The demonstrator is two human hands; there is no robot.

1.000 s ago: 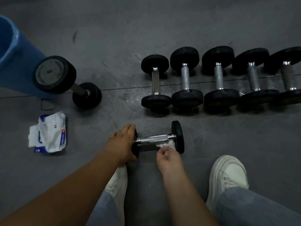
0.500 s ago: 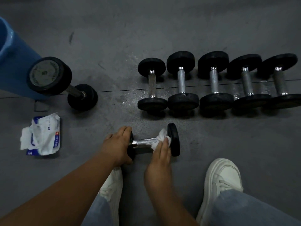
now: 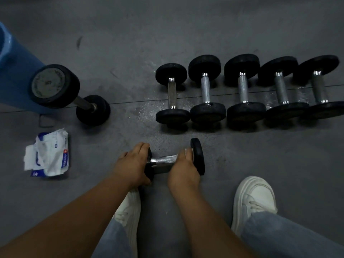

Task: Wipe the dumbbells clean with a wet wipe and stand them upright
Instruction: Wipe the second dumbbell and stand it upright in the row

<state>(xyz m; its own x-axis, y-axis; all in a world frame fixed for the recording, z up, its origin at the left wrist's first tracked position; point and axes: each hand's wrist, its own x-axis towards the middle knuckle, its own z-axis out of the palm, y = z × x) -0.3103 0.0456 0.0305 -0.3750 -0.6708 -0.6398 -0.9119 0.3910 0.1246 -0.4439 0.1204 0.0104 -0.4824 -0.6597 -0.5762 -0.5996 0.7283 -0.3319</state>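
Since half a second ago the right hand (image 3: 183, 168) moves from lying stretched over the wipe to curling down across the bar of the small dumbbell (image 3: 163, 161), right against its right-hand head. Its fingers wrap over the bar and press the wet wipe (image 3: 186, 151) to it, so that only a white scrap shows above the fingertips. The left hand (image 3: 134, 162) stays as it was, gripping the dumbbell's left head with fingers over the top and thumb on the near side.

That small dumbbell lies on its side on the grey floor (image 3: 260, 164), bar running left to right. Beyond it and reaching off to its right, a row of five dumbbells (image 3: 243, 90) lies side by side with bars pointing away from the person; neighbouring heads are touching or nearly so. Far to its left and further back stands a large dumbbell (image 3: 55, 86), with a blue bin (image 3: 14, 71) just behind it. Directly to the small dumbbell's left, well apart, is an opened pack of wipes (image 3: 50, 155) with a sheet pulled out. On its near side are two white shoes (image 3: 255, 198) below jeans legs.
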